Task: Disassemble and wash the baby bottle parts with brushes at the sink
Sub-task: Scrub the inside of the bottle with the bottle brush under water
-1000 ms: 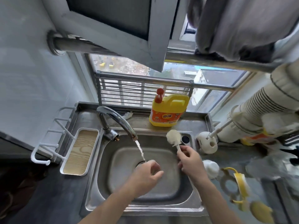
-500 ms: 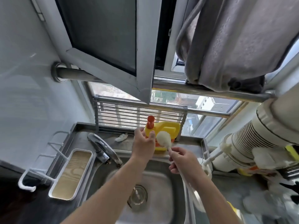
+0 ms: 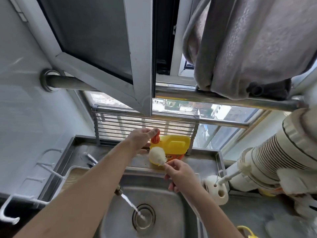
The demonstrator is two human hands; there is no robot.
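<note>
My right hand [image 3: 180, 176] grips the handle of a bottle brush, whose white sponge head [image 3: 157, 156] is held up just in front of the yellow detergent bottle [image 3: 173, 146]. My left hand [image 3: 142, 137] reaches over the sink and rests on the bottle's orange pump top [image 3: 155, 139], thumb on the top of it. The bottle stands on the steel ledge behind the sink basin [image 3: 171, 203]. Water runs from the faucet [image 3: 118, 188] into the drain [image 3: 143, 217]. No baby bottle parts are plainly visible apart from a yellow piece [image 3: 247, 231] at the bottom right.
A white brush holder [image 3: 216, 188] with a second brush stands at the sink's right rim. A wooden-bottomed tray [image 3: 73, 176] and white rack sit on the left. An open window frame [image 3: 140, 100] and a hanging grey towel [image 3: 248, 48] overhang the ledge.
My left hand left the water stream and reached up to the detergent pump. My right hand carried the brush head up to the bottle. The view tilted upward.
</note>
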